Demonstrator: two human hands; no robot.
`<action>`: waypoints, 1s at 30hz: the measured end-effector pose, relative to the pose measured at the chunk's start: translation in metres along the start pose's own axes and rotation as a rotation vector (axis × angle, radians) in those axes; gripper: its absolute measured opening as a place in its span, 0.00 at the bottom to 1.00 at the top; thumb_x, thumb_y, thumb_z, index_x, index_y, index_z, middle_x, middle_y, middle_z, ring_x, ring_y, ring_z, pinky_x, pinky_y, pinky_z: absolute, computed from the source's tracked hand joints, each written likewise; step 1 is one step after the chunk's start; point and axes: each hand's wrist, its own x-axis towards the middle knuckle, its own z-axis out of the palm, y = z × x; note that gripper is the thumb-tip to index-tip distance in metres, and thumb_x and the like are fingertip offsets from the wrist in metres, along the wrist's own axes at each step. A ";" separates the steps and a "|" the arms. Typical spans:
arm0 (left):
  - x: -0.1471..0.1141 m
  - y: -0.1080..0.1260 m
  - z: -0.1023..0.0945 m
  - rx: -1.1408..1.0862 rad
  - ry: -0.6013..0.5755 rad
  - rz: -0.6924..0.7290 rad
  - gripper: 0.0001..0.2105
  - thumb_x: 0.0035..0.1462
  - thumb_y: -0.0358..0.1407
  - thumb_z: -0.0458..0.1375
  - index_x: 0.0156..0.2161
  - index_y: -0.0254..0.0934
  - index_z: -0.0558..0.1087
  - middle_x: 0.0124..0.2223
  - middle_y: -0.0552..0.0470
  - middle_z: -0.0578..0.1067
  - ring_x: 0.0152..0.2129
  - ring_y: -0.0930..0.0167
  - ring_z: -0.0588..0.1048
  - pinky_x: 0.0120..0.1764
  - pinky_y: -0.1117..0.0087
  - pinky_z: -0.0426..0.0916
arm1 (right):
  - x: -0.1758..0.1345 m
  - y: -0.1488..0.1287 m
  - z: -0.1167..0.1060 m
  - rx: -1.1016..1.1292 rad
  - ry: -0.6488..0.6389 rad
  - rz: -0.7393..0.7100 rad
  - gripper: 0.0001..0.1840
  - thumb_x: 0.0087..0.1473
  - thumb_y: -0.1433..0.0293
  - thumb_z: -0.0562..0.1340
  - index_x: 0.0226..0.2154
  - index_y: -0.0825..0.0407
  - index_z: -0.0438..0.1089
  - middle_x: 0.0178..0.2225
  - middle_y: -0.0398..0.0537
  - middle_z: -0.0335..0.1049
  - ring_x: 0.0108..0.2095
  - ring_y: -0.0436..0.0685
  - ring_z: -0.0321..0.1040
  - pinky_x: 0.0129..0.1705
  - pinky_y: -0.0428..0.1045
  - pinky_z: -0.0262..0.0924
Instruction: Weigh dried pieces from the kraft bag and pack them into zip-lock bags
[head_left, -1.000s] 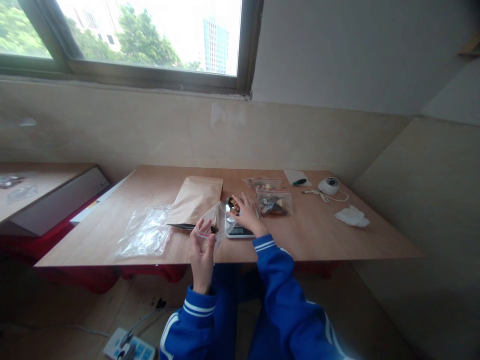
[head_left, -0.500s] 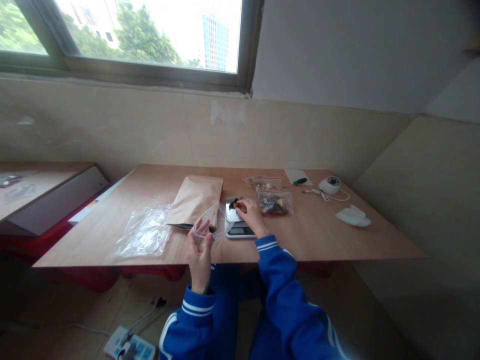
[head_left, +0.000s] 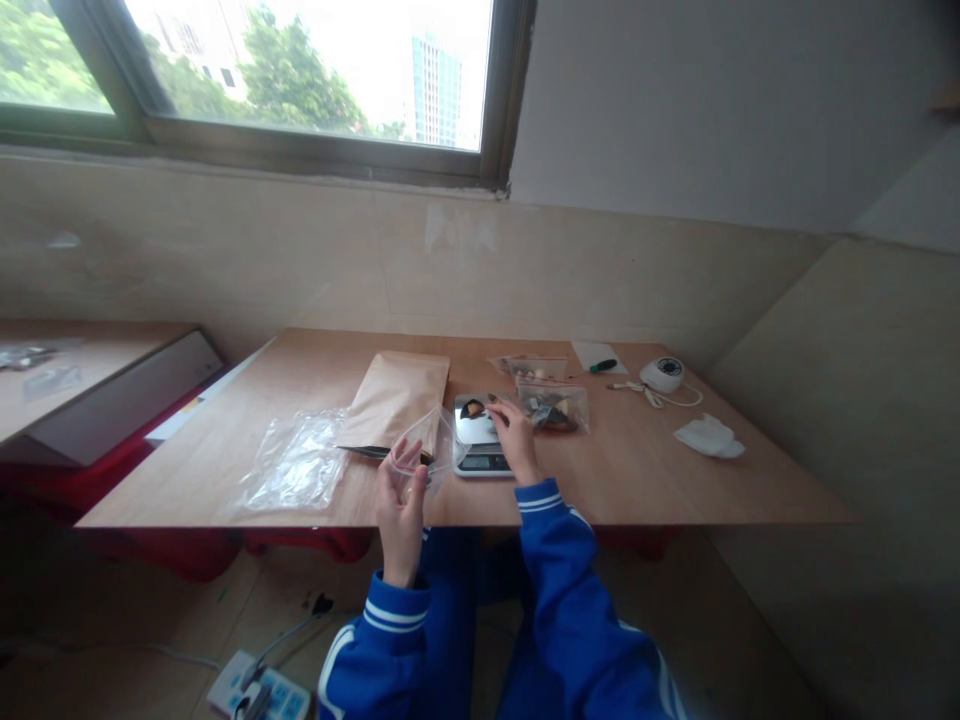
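My left hand (head_left: 401, 505) holds a clear zip-lock bag (head_left: 442, 440) spread at its mouth, the fingers partly inside it; a small dark bit shows in or behind the bag. My right hand (head_left: 514, 428) is over the right side of a kitchen scale (head_left: 481, 438), thumb and fingers pinched together. What they hold, if anything, is too small to make out. On the scale's metal plate lies a dark brown, dried-looking piece (head_left: 472, 409), just left of my right fingertips. The scale's display faces me, its digits unreadable.
A brown paper pouch (head_left: 401, 390) and clear plastic bags (head_left: 296, 465) lie to the left. Behind and right of the scale are filled zip-lock bags (head_left: 555, 405). Farther right are a green-handled tool (head_left: 603, 366), a white camera (head_left: 661, 374) with cable and a crumpled white tissue (head_left: 709, 436).
My right hand has drawn back to the right, away from the dark brown piece, which now lies uncovered on the scale. My left hand stays in place with the zip-lock bag.
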 end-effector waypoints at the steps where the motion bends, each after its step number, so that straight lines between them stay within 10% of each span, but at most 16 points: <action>1: 0.000 0.000 0.000 0.001 0.002 -0.002 0.24 0.58 0.44 0.56 0.57 0.40 0.62 0.56 0.41 0.70 0.54 0.62 0.68 0.56 0.57 0.60 | 0.001 -0.002 -0.002 0.029 0.024 0.012 0.11 0.54 0.70 0.57 0.32 0.53 0.76 0.41 0.56 0.76 0.45 0.61 0.71 0.51 0.56 0.62; 8: -0.002 -0.004 0.004 -0.010 -0.043 0.001 0.23 0.59 0.43 0.55 0.58 0.40 0.61 0.57 0.41 0.69 0.54 0.62 0.68 0.57 0.57 0.59 | 0.003 -0.050 -0.019 0.410 0.131 0.183 0.13 0.53 0.64 0.62 0.37 0.53 0.76 0.39 0.52 0.77 0.41 0.58 0.73 0.46 0.53 0.66; 21: -0.001 -0.006 0.010 -0.101 -0.051 0.007 0.23 0.58 0.43 0.56 0.57 0.41 0.61 0.59 0.42 0.67 0.56 0.62 0.66 0.56 0.59 0.62 | -0.043 -0.133 -0.012 0.241 -0.287 -0.082 0.12 0.60 0.65 0.57 0.42 0.44 0.75 0.47 0.47 0.74 0.50 0.57 0.68 0.54 0.53 0.61; 30: -0.002 0.001 0.005 -0.082 0.000 -0.021 0.24 0.57 0.45 0.57 0.56 0.39 0.62 0.56 0.40 0.69 0.51 0.61 0.71 0.54 0.58 0.63 | -0.004 -0.072 -0.001 -0.099 0.008 0.035 0.16 0.60 0.66 0.54 0.42 0.53 0.74 0.46 0.57 0.72 0.52 0.63 0.63 0.56 0.59 0.53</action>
